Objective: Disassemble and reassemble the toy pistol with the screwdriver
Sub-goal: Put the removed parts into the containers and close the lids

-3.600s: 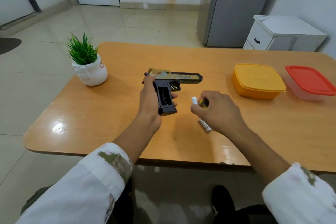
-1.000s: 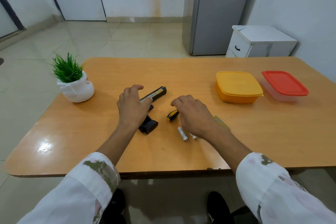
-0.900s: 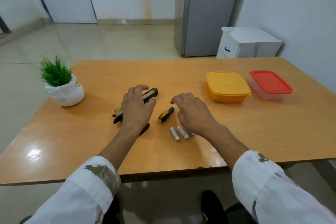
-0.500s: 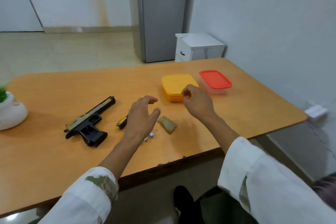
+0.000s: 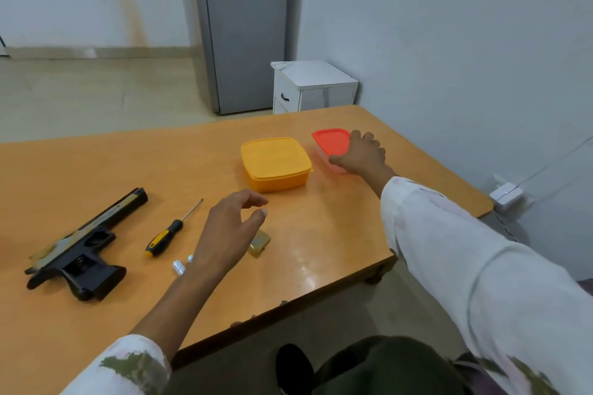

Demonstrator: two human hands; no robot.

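the right hand (image 5: 361, 154) is stretched far out over the table (image 5: 337, 234) and grips the red-lidded container (image 5: 330, 141). its thumb lies against the near side and its fingers curl over the far end of the lid, covering about half of it. just left of that grip sits the yellow container (image 5: 276, 163), lid on and close beside the red one.

the left hand (image 5: 227, 231) hovers above the table, nearer the person, and holds nothing. its fingers are loosely bent, with thumb and forefinger apart. just off its thumb side a small olive cover piece (image 5: 259, 244) lies flat on the wood, partly hidden by the hand. on the other side of the wrist, small silver batteries (image 5: 179, 266) peek out.

a little further left of this hand lies the screwdriver (image 5: 167, 234), with its black-and-yellow handle toward the person and its thin shaft pointing away. left again, well apart from both hands, the toy pistol (image 5: 83, 247) lies on its side. its black grip points toward the near edge and its tan-topped barrel slants away. neither hand touches the pistol or the screwdriver.

beyond the right hand, past the table's far edge, a white bedside cabinet (image 5: 313, 86) with a dark drawer handle stands beside a tall grey cabinet (image 5: 244, 26).
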